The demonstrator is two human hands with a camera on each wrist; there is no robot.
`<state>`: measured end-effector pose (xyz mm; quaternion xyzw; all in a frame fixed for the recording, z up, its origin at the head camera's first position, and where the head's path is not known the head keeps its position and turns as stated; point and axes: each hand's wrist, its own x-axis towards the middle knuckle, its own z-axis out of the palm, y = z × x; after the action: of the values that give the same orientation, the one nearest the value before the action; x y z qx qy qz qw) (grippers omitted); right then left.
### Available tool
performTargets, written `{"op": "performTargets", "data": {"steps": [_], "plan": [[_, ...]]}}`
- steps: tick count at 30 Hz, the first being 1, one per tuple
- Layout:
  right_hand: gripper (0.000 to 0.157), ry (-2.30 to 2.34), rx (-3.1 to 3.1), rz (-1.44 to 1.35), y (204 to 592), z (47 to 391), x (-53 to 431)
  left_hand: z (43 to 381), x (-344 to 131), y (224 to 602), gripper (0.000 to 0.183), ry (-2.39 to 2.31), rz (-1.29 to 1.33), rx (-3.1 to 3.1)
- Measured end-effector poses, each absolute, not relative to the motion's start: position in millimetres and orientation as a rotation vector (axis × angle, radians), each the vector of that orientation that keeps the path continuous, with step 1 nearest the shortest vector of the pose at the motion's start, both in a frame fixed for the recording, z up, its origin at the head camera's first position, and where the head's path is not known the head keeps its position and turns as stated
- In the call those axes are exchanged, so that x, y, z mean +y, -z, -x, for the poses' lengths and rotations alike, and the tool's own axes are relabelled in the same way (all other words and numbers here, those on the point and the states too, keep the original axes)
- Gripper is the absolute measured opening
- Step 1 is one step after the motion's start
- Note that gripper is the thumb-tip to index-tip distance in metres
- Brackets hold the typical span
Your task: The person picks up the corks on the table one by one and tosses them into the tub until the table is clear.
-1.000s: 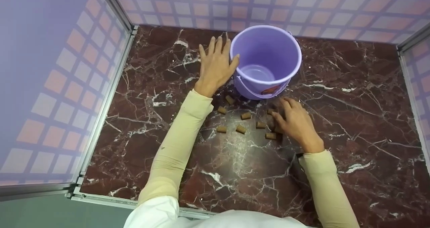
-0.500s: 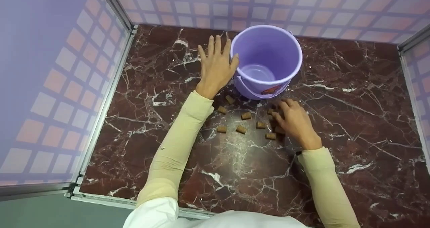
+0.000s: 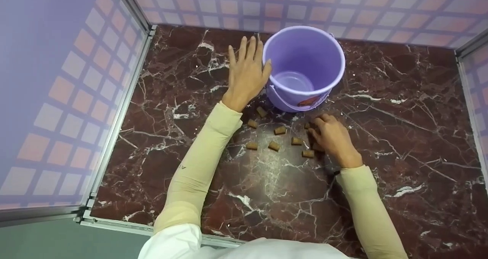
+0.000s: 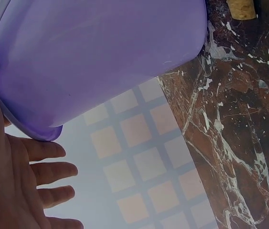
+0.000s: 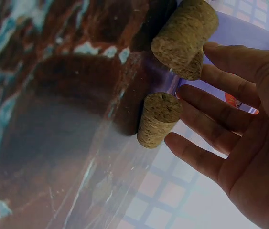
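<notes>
My left hand (image 3: 246, 76) rests against the left side of a purple bucket (image 3: 309, 58), its thumb lying over the rim and its other fingers straight outside it. In the left wrist view, the fingers extend past the bucket's rim (image 4: 31, 131). My right hand (image 3: 334, 139) is low over the table just in front of the bucket, fingers loosely bent among small brown corks. The right wrist view shows one cork (image 5: 159, 119) right at the fingertips and a bigger-looking cork (image 5: 184, 36) by the topmost digit. Another cork (image 5: 191, 67) is partly hidden behind that one.
Several corks lie scattered in front of the bucket, including one cork (image 3: 280, 130) in the middle and another cork (image 3: 251, 146) at left. They are on a dark red marbled table (image 3: 267, 198). Purple panels with squares (image 3: 72, 98) border the left, back and right sides.
My right hand has shifted slightly left among the corks, its fingers drawn in a little. My left hand stays at the bucket's side, and the bucket stays put.
</notes>
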<state>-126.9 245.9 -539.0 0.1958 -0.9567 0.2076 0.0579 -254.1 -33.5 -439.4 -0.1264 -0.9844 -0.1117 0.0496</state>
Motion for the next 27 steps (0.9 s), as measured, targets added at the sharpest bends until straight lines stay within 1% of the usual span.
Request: {"op": "performTargets", "data": {"steps": [9,15,18,22,27], "plan": [[0.023,-0.628,-2.905,-0.574,543,128,246,254,-34,440,0.067,0.349,0.384,-3.011],[0.018,-0.643,-2.883,-0.575,544,131,246,255,-34,438,0.067,0.355,0.378,-3.028],[0.020,-0.658,-2.888,-0.584,545,133,248,255,-34,438,0.067,0.344,0.378,-3.029],[0.022,-0.766,-2.890,-0.565,547,135,253,255,-34,439,0.067,0.342,0.379,-3.024],[0.021,-0.962,-2.825,-0.536,549,137,258,255,-35,441,0.066,0.357,0.377,-3.009]]}}
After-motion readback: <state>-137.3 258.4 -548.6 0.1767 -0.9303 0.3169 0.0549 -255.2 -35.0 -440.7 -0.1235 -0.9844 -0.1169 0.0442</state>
